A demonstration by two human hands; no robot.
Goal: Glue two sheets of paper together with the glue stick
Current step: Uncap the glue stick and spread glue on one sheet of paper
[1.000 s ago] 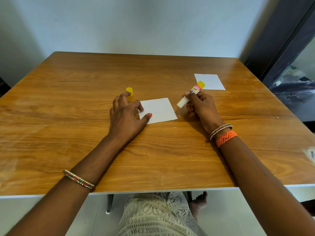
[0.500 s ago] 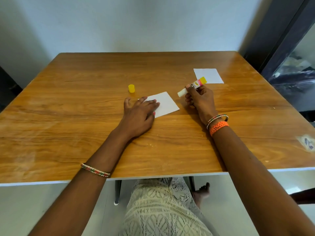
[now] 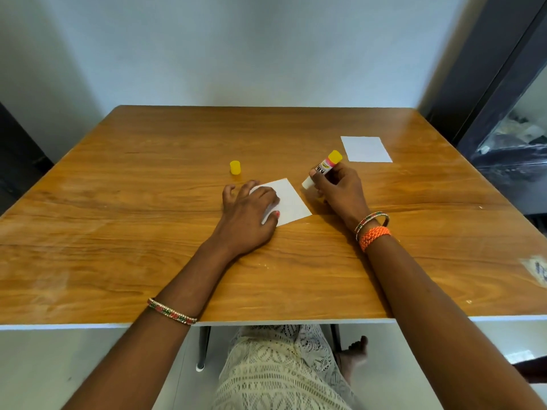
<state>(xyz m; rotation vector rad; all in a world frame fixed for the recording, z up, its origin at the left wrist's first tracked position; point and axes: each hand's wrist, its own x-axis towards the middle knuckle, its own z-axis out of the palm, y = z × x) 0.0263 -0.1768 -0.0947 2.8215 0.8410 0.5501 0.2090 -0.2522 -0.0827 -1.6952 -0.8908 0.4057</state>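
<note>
A small white paper sheet [image 3: 288, 201] lies in the middle of the wooden table [image 3: 148, 232]. My left hand [image 3: 247, 216] rests on the sheet's left part, fingers spread and pressing it down. My right hand [image 3: 337, 189] grips an uncapped glue stick [image 3: 324, 168], tilted, its white glue end pointing down-left near the sheet's right corner and its yellow base up. A second white sheet [image 3: 365, 149] lies farther back on the right. The yellow cap [image 3: 235, 167] stands behind my left hand.
A pale wall runs behind the table's far edge. A dark doorframe and glass [image 3: 503, 113] stand at the right. A sticker [image 3: 537, 270] sits near the table's right front corner. My lap and a foot show under the front edge.
My left hand slid onto the sheet from its left edge and now covers more of it. My right hand tilted the glue stick more upright, its white end nearer the sheet.
</note>
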